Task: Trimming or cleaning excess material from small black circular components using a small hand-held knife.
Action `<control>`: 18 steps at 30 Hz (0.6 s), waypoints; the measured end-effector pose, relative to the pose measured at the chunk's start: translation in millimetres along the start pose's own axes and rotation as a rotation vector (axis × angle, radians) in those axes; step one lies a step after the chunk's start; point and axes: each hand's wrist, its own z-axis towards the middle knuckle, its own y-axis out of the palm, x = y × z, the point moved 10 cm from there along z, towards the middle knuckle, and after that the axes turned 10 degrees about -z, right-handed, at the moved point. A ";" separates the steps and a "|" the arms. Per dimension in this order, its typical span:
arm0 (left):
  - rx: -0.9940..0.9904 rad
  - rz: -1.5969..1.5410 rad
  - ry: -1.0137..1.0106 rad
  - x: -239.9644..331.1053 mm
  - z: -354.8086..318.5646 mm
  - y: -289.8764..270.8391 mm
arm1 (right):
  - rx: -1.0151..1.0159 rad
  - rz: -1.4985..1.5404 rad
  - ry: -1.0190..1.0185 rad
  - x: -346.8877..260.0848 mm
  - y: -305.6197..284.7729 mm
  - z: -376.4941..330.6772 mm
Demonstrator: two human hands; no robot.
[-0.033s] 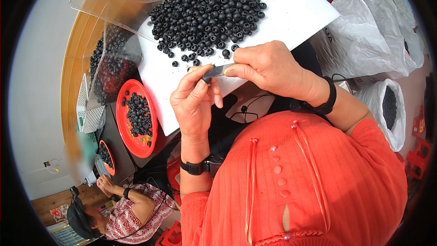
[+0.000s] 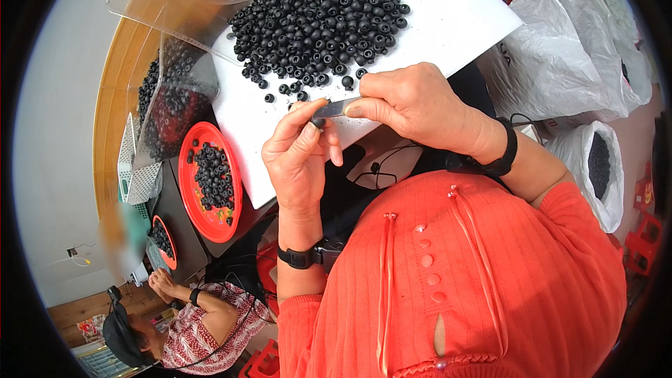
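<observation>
A small black bead (image 2: 318,124) is pinched in the left hand (image 2: 301,161), touched by a blade (image 2: 337,107) gripped in the right hand (image 2: 413,105).

Both forearms rise from the lower edge, each wrist wearing a dark band. The left hand (image 2: 299,161) is upright, fingers curled, thumb and forefinger pinched at the tips. The right hand (image 2: 413,101) (knuckles up) reaches in from the right, fingers closed, meeting the left fingertips.

White plastic bags (image 2: 560,63) at right, bulging.
</observation>
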 end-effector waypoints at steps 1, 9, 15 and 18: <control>0.007 0.015 0.000 -0.4 0.0 -1.3 | 0.006 -0.004 -0.003 0.4 0.0 -0.4; 0.005 0.025 0.025 2.4 0.3 -2.6 | -0.002 -0.016 -0.027 -4.1 1.4 1.1; 0.002 -0.016 -0.047 -4.6 -0.6 -0.4 | -0.056 -0.047 -0.101 -17.1 -3.7 1.8; 0.030 0.087 0.028 21.3 -7.1 6.7 | -0.139 0.261 0.079 7.8 0.4 -1.7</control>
